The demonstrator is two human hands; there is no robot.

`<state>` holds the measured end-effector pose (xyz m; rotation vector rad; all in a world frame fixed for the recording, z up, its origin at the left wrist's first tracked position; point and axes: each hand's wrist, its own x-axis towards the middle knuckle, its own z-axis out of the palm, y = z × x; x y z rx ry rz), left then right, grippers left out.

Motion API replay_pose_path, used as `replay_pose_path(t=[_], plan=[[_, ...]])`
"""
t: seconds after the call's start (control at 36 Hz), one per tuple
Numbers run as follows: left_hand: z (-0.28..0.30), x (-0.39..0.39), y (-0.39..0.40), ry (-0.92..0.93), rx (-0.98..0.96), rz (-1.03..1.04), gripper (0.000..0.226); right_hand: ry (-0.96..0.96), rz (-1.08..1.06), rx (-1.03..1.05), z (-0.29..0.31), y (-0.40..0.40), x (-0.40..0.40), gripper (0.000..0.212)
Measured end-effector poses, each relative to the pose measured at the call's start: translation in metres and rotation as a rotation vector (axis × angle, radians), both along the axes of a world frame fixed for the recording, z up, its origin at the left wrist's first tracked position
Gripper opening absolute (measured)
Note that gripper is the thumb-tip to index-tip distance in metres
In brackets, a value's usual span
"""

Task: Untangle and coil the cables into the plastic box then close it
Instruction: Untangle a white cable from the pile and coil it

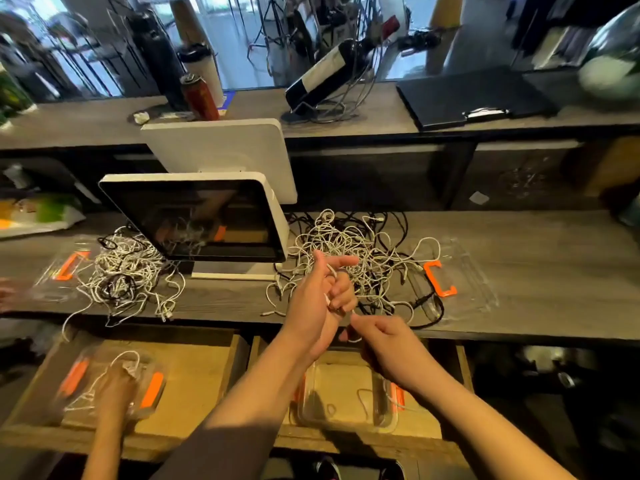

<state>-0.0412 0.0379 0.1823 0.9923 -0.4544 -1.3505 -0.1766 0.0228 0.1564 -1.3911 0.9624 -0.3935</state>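
White cable (331, 271) is the one being wound right now, looped around the left hand (320, 299), which is held up over the front edge of the table (519, 258). That hand's grip is curled round the loops, with the index finger sticking out. The right hand (379, 336) sits just below and beside it, and its grip looks pinched on the loose tail of the same cable, though blur makes the exact finger contact hard to read.

My take on doing this step well: keep the loops even and snug on the left hand, feed the tail with light tension from the right, and don't yank, since the tail may still run back into the pile.

That pile of cables (360, 258), white and black mixed, lies on the table right behind the hands. The clear lid (460, 282) with its orange clip is just to the right of it, partly under some strands.

The plastic box (346, 400) sits open in the drawer (464, 368) directly below the hands, with a couple of thin cables already in it, so the coil only has to drop straight down.

Further left there's a monitor (204, 220), a second cable heap (124, 271), and another person's hand (117, 386) working in a second box (152, 393).
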Motion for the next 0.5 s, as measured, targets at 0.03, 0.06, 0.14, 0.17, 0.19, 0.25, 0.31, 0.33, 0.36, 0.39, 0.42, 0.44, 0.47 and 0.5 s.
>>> replay_pose_path(t=[0.03,0.06,0.14,0.17,0.19,0.25,0.31,0.33,0.36,0.39,0.42,0.44,0.47,0.5], plan=[[-0.001,0.004,0.001,-0.003,0.003,0.017,0.054,0.015,-0.002,-0.032,-0.001,0.004,0.004,0.046],[-0.001,0.007,0.001,-0.009,0.005,0.033,0.054,0.023,-0.015,-0.055,-0.003,0.007,0.007,0.046],[-0.001,0.016,0.002,-0.005,0.006,0.065,0.054,0.007,-0.104,-0.12,-0.011,0.018,0.015,0.04],[0.0,0.02,0.003,0.004,0.003,0.072,0.056,0.007,-0.134,-0.157,-0.014,0.02,0.017,0.034],[0.0,0.023,0.002,0.011,0.003,0.082,0.058,0.026,-0.153,-0.197,-0.016,0.023,0.018,0.028],[0.0,0.029,0.002,0.0,0.01,0.102,0.06,0.1,-0.154,-0.286,-0.019,0.028,0.022,0.02],[-0.002,0.035,0.002,-0.047,0.013,0.119,0.061,0.209,-0.078,-0.369,-0.019,0.035,0.026,0.011],[-0.003,0.037,0.002,-0.083,0.016,0.128,0.061,0.268,-0.007,-0.411,-0.017,0.038,0.029,0.011],[-0.004,0.038,0.002,-0.127,0.023,0.137,0.062,0.319,0.067,-0.443,-0.015,0.041,0.032,0.015],[-0.005,0.039,0.003,-0.171,0.035,0.14,0.062,0.363,0.132,-0.466,-0.012,0.045,0.036,0.018],[-0.007,0.039,0.003,-0.211,0.05,0.137,0.063,0.403,0.179,-0.492,-0.009,0.047,0.039,0.021],[-0.009,0.04,0.004,-0.242,0.067,0.128,0.064,0.442,0.213,-0.526,-0.006,0.05,0.043,0.024],[-0.011,0.039,0.005,-0.276,0.079,0.116,0.066,0.468,0.237,-0.559,-0.003,0.052,0.047,0.026],[-0.013,0.038,0.006,-0.328,0.091,0.1,0.067,0.481,0.254,-0.585,-0.001,0.054,0.05,0.026]])
